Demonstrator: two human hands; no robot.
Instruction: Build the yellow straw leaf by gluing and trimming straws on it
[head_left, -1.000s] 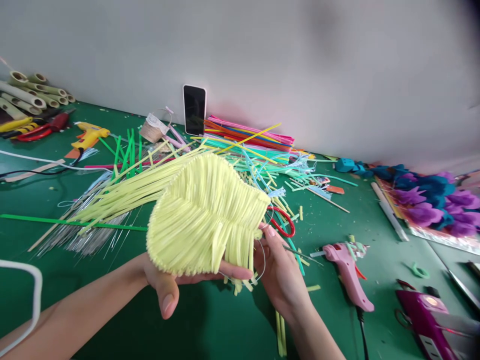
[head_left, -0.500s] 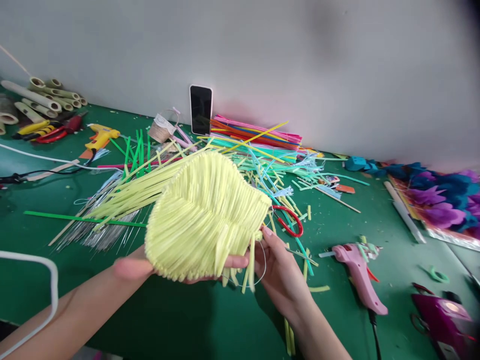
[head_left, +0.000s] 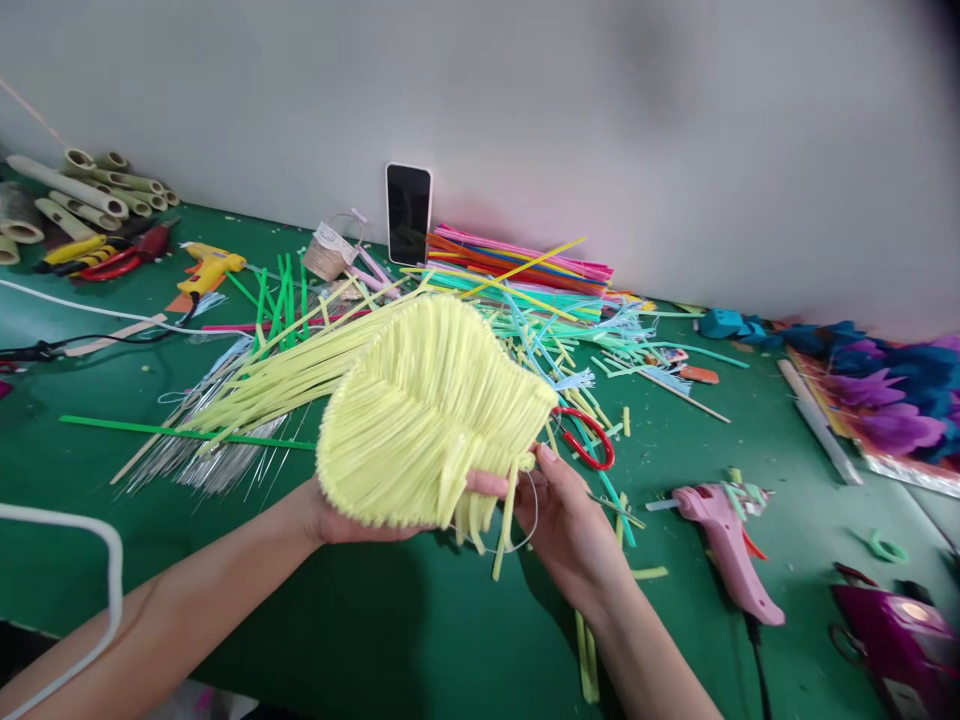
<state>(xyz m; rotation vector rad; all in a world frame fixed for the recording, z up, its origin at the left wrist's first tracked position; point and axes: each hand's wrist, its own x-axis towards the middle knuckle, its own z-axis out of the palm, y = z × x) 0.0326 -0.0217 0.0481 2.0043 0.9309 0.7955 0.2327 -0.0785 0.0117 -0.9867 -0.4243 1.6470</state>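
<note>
A pale yellow leaf shape (head_left: 420, 410) made of close-laid fuzzy stems is held up above the green table. My left hand (head_left: 352, 520) supports it from beneath, mostly hidden, with a fingertip showing at its lower right edge. At that same edge my right hand (head_left: 570, 520) pinches the end of a strip, thumb against fingers. Several loose yellow strip ends (head_left: 504, 535) hang down there, and a thin wire loop (head_left: 534, 520) curves out beside my right fingers. Red-handled scissors (head_left: 596, 455) lie just behind my right hand, their blades hidden.
A pink glue gun (head_left: 724, 540) lies at right, a yellow glue gun (head_left: 208, 268) at left. Bundled yellow stems (head_left: 285, 375) and metal wires (head_left: 199, 455) lie behind my left arm. A phone (head_left: 409, 215) leans on the wall. A white cable (head_left: 112, 570) arches at lower left.
The leaf shape has shifted slightly right in view, and its lower left edge sits higher. My left thumb, seen at that edge before, is now tucked out of sight. My right hand keeps its pinch.
</note>
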